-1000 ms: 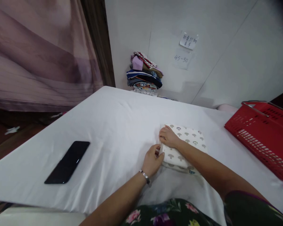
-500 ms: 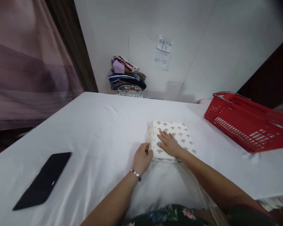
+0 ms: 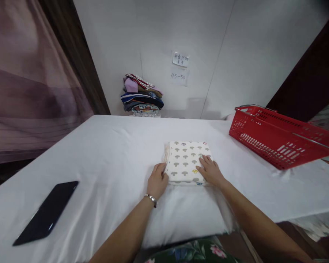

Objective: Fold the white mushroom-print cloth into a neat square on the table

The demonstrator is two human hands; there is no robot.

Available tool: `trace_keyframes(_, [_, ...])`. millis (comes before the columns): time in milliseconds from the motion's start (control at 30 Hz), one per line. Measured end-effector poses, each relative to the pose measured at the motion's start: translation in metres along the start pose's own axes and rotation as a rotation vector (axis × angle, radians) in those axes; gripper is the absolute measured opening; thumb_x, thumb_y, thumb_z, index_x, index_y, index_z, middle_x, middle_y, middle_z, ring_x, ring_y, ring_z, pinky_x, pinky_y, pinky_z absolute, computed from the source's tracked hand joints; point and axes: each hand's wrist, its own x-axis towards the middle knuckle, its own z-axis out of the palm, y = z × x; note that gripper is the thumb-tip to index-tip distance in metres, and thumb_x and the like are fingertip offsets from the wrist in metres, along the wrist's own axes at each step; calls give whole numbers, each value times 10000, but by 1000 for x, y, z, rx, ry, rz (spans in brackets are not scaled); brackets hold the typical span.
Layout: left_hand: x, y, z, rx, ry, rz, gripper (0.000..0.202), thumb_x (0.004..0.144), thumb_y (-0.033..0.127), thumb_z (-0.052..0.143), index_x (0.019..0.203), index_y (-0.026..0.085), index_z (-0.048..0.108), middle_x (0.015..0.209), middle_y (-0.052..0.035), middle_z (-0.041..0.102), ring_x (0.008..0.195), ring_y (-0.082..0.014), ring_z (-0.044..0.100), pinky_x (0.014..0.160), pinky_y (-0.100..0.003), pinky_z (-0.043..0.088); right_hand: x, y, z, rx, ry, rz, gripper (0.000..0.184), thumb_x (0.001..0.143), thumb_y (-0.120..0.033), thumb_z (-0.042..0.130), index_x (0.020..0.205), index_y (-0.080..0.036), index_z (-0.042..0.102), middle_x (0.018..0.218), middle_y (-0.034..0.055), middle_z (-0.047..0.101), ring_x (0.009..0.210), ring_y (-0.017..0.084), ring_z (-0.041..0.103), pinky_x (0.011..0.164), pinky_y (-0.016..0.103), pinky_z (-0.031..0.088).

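Note:
A folded white cloth (image 3: 185,159) printed with grey mushrooms and a few coloured ones lies on the white-covered table. My left hand (image 3: 157,179), with a silver bracelet at its wrist, rests against the cloth's left edge. Its thumb is apart from the slightly bent fingers, whose tips are partly hidden at the edge. On the right part of the cloth my right hand (image 3: 211,171) lies flat with its fingers spread.
A black flat device (image 3: 46,212) lies at the left of the table (image 3: 106,157). At the right stands a red plastic basket (image 3: 279,135) with metal handles. Folded clothes (image 3: 142,96) are stacked behind the table's far edge, below paper signs (image 3: 180,67) on the wall.
My right hand has slid right across the cloth, uncovering more of its left and middle. My left hand stays at the left edge, its fingers straighter. The view has shifted slightly.

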Motion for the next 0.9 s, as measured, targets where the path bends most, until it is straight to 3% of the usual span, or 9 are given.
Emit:
trace_keyframes(100, [0,-1,-1,4,7,-19,398,754,135,433,1126,233,537,1197,-40,512,824,-161,588,770,-321,497,0,-2,2,25,-1,-3,567,891,-527,298,1338,-191,392,1471,122,261,1366,288,156,1042,527,196])
trace_keyframes(200, [7,11,-5,73,13,-1,404,732,124,457,1111,220,559,1274,-56,474,1037,-211,544,863,-349,478,5,0,-5,101,-45,-10,579,883,-550,292,1330,-202,411,1472,111,263,1368,287,149,1047,528,191])
trace_keyframes(300, [22,39,-2,165,-9,140,379,772,163,466,1138,208,550,1336,-66,438,1219,-232,413,988,-383,391,13,6,-11,183,-68,23,564,892,-535,272,1326,-208,420,1464,107,284,1366,268,172,1046,498,230])
trace_keyframes(433, [56,65,20,331,-147,342,410,847,337,465,1234,204,482,1435,-81,325,1330,-250,245,1089,-455,195,16,8,-10,145,-25,56,571,885,-530,307,1340,-197,393,1472,125,255,1363,285,171,1037,516,228])
trace_keyframes(500, [74,58,32,436,-234,278,482,840,419,466,1281,224,442,1468,-68,261,1359,-269,160,1100,-487,94,12,6,-6,107,-21,31,575,880,-532,328,1342,-195,385,1479,128,235,1367,294,148,1035,530,209])
trace_keyframes(600, [93,31,42,507,-382,-23,616,828,559,397,1359,250,350,1497,-55,174,1354,-342,131,1062,-567,101,4,4,-2,106,-30,-4,584,885,-543,310,1353,-198,366,1488,124,212,1373,288,116,1042,520,186])
trace_keyframes(733, [100,4,46,499,-391,-26,701,814,656,281,1403,275,266,1513,-4,82,1363,-336,77,1066,-549,109,6,6,-9,131,-94,-6,553,887,-543,296,1341,-240,379,1482,96,235,1371,263,130,1040,494,197])
trace_keyframes(900, [100,1,48,502,-405,-36,743,777,700,280,1406,306,250,1515,20,67,1355,-330,123,1057,-511,187,46,4,-26,65,-64,32,624,889,-545,252,1394,-180,288,1510,109,128,1383,252,45,1071,467,110])
